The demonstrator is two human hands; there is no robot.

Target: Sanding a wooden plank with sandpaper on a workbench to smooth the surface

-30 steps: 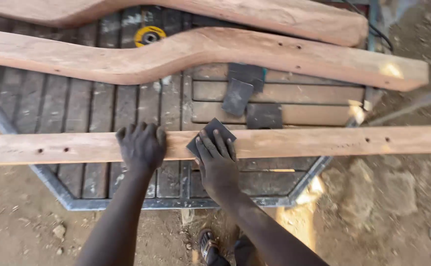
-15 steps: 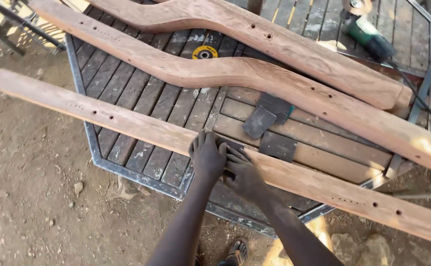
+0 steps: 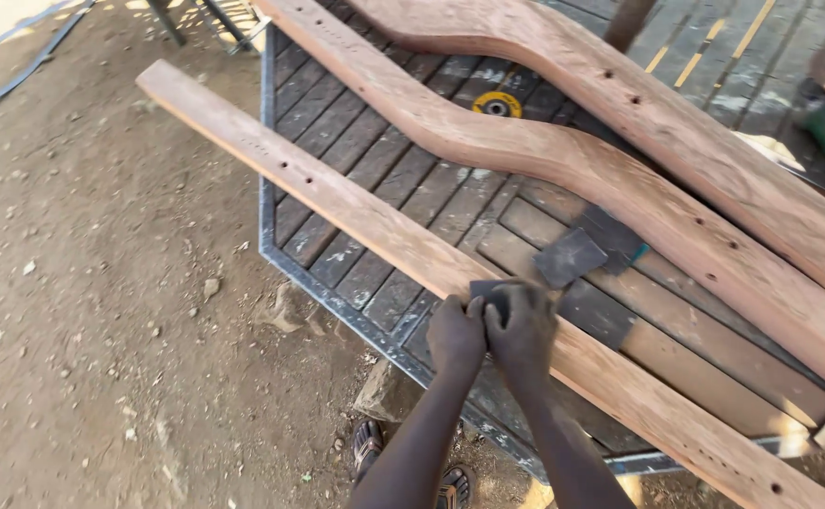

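— What are the fingers doing?

— Both hands sit side by side at lower centre of the frame. The left hand and right hand have fingers curled together, pressing a dark sheet of sandpaper onto the straight wooden rail.

— Where does that rail lie?

— Diagonally from upper left to lower right, over the edge of a slatted metal-framed platform.

— Anything beyond?

— More dark sandpaper pieces just right of the hands, two curved wooden rails above, a yellow disc at upper centre.
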